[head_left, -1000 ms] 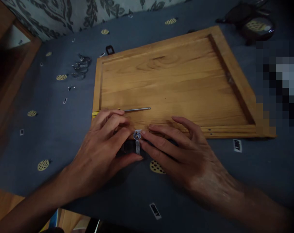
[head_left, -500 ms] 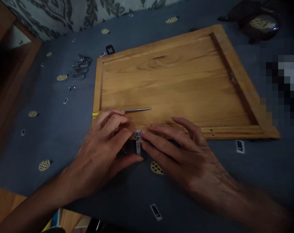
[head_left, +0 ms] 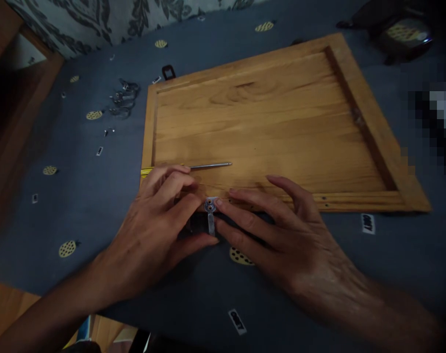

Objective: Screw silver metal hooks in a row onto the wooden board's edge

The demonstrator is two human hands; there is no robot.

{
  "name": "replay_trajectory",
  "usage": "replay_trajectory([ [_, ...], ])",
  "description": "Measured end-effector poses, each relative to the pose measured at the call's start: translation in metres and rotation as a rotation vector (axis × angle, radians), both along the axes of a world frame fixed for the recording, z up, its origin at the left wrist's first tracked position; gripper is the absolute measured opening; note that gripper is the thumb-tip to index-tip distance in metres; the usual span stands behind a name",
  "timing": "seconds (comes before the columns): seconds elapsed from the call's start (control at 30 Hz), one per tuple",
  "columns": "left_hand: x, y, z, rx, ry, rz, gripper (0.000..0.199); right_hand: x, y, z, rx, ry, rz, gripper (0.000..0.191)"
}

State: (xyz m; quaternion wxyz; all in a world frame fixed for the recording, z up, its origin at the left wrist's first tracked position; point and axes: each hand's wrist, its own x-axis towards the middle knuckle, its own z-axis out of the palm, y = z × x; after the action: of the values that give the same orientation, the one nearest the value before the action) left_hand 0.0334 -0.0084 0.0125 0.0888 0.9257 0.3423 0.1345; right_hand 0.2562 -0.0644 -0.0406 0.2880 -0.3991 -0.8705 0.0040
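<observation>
My left hand, half-curled, pinched a metal bracket at the near edge of the wooden panel; my right hand, loosely spread, touched it; uneven pressure could have skewed it.

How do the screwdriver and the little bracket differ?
The screwdriver is long and slim; the bracket is short, with one wider end. The screwdriver lies sideways on the panel; the bracket sits at the panel's near edge, its arm sticking out past it. Both show grey metal.
</observation>
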Motion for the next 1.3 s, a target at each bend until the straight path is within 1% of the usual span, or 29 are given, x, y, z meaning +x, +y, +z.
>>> replay_trajectory([
  [0.1,0.0,-0.001,0.0,-0.016,0.003,0.01,0.036,0.001,0.0,0.002,-0.023,-0.029,0.0,0.032],
  [0.23,-0.001,-0.001,0.0,-0.013,0.007,0.014,0.037,0.001,0.001,0.004,0.003,-0.02,0.021,0.026],
  [0.33,-0.001,0.0,0.001,0.0,0.011,0.009,0.038,0.0,0.003,0.006,-0.003,-0.007,0.002,0.03],
  [0.53,-0.002,-0.001,0.001,0.026,0.038,0.002,0.037,-0.001,0.006,0.012,0.011,-0.043,0.01,0.036],
  [0.63,-0.004,-0.001,0.004,0.021,0.05,-0.007,0.045,-0.002,0.006,0.01,0.028,-0.031,-0.007,0.04],
  [0.7,-0.007,0.001,0.009,0.017,0.005,0.004,0.053,-0.004,0.006,0.008,0.043,-0.02,-0.006,0.038],
  [0.73,-0.009,0.002,0.012,0.019,-0.021,0.02,0.054,-0.004,0.006,0.007,0.046,-0.02,-0.004,0.037],
  [0.77,-0.012,0.005,0.016,0.031,-0.044,0.047,0.051,-0.004,0.006,0.006,0.049,-0.019,-0.004,0.035],
  [0.83,-0.018,0.012,0.023,0.069,-0.056,0.123,0.037,-0.005,0.006,0.005,0.041,-0.023,-0.001,0.035],
  [0.9,-0.026,0.021,0.027,0.1,-0.047,0.209,0.025,-0.005,0.006,0.003,0.028,-0.015,-0.001,0.035],
  [0.93,-0.03,0.026,0.027,0.11,-0.05,0.238,0.024,-0.005,0.006,0.002,0.026,-0.002,0.0,0.035],
  [1.0,-0.036,0.035,0.024,0.106,-0.057,0.267,0.023,-0.004,0.007,0.001,0.024,0.026,0.01,0.033],
  [1.1,-0.042,0.044,0.015,0.058,-0.044,0.282,0.025,-0.003,0.008,0.001,0.02,0.048,0.017,0.03],
  [1.2,-0.042,0.047,0.008,0.015,-0.014,0.264,0.028,-0.003,0.009,0.003,0.013,0.024,0.019,0.028],
  [1.3,-0.041,0.048,0.005,-0.024,0.024,0.255,0.025,-0.002,0.01,0.005,0.015,-0.001,0.02,0.027],
])
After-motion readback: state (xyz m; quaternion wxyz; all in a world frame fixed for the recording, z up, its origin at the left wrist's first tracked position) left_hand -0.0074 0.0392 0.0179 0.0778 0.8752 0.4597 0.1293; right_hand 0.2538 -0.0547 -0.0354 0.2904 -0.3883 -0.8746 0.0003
